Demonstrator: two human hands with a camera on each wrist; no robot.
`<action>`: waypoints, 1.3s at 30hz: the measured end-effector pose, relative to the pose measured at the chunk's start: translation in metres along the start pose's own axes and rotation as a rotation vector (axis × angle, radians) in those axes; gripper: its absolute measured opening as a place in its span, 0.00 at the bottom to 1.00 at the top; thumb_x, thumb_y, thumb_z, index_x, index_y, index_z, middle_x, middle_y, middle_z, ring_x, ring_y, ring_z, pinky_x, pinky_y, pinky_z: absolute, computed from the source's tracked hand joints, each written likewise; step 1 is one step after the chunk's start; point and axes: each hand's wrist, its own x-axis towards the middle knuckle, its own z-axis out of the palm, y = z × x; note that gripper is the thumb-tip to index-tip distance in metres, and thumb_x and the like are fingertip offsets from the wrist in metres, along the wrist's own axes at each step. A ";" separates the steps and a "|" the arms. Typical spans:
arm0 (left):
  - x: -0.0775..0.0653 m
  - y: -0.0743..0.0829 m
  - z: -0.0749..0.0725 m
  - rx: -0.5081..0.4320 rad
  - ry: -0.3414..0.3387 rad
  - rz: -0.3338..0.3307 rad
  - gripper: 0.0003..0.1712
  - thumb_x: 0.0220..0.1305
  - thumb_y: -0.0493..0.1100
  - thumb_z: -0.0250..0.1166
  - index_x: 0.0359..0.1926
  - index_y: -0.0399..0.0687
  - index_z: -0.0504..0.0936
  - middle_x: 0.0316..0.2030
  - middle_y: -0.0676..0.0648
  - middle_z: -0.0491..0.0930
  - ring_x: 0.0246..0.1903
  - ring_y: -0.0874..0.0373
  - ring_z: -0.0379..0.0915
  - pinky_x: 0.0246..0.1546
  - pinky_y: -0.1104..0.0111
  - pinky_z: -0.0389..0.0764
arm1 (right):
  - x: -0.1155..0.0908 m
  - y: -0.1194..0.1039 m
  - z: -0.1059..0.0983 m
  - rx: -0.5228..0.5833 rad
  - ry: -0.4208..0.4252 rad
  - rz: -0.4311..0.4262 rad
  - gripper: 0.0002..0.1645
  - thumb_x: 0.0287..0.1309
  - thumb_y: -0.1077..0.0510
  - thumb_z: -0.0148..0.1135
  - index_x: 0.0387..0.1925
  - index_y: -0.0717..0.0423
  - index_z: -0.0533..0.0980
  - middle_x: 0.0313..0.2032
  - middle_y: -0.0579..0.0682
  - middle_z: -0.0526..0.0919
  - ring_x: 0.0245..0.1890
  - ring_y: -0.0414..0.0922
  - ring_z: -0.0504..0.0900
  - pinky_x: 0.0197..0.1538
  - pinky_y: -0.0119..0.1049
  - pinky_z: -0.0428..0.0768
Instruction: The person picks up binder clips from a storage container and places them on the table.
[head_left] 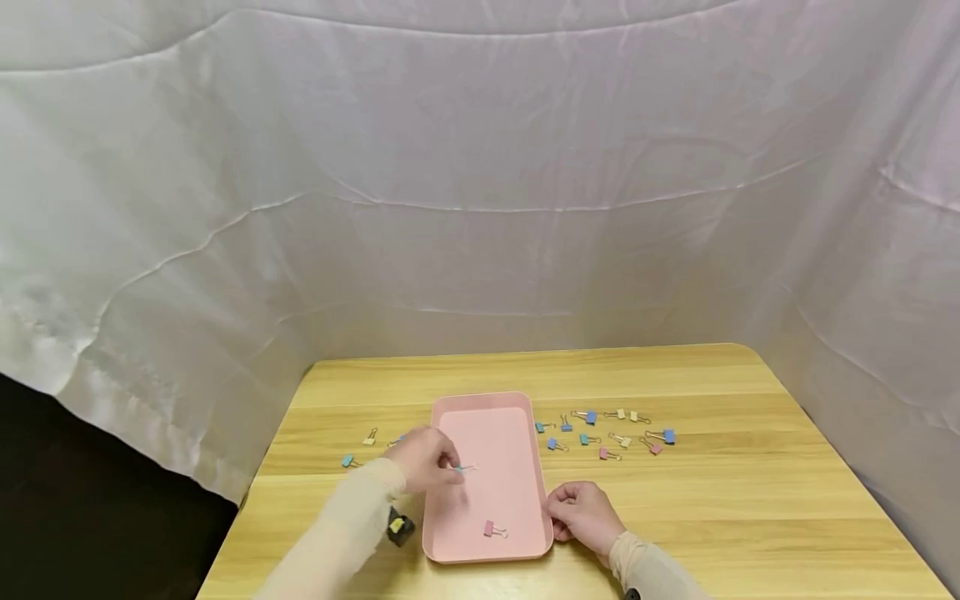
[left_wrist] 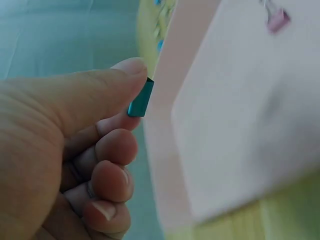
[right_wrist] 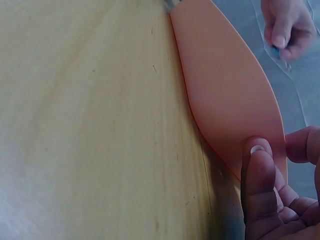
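Note:
Between thumb and index finger, my left hand (head_left: 422,460) pinches a teal binder clip (left_wrist: 141,101) by its body. In the head view that hand is over the left side of a pink tray (head_left: 495,492), and the clip's wire handles point right. A pink binder clip (head_left: 491,528) lies in the tray near its front edge. At the tray's front right corner, my right hand (head_left: 585,515) grips the side wall. The right wrist view has its thumb (right_wrist: 258,162) on the wall's outer face and a finger across the rim.
Right of the tray, several binder clips in blue, teal, yellow and pink lie scattered, with a blue clip (head_left: 670,436) farthest out. A yellow clip (head_left: 370,438) and a teal clip (head_left: 348,460) lie to the left. Pale curtains (head_left: 480,267) stand behind the wooden table (head_left: 750,517).

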 end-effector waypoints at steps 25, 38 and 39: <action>-0.158 -0.119 -0.010 -0.022 0.086 -0.338 0.11 0.50 0.46 0.75 0.19 0.54 0.81 0.17 0.61 0.74 0.18 0.68 0.65 0.21 0.72 0.69 | 0.002 0.002 0.000 -0.011 0.002 -0.006 0.09 0.57 0.62 0.61 0.32 0.69 0.76 0.18 0.48 0.77 0.18 0.40 0.76 0.24 0.32 0.78; -0.157 -0.122 0.008 -0.017 0.081 -0.434 0.10 0.46 0.43 0.77 0.21 0.52 0.81 0.18 0.59 0.74 0.20 0.63 0.67 0.23 0.70 0.70 | 0.000 0.000 0.000 -0.029 0.006 -0.009 0.10 0.57 0.62 0.61 0.32 0.69 0.77 0.21 0.50 0.78 0.19 0.41 0.77 0.24 0.33 0.79; -0.156 -0.120 0.006 -0.014 0.089 -0.425 0.10 0.46 0.44 0.77 0.21 0.52 0.81 0.18 0.59 0.74 0.20 0.64 0.66 0.23 0.71 0.70 | 0.000 0.000 -0.001 -0.030 0.007 -0.009 0.10 0.57 0.62 0.61 0.32 0.69 0.77 0.21 0.50 0.78 0.19 0.40 0.77 0.24 0.33 0.79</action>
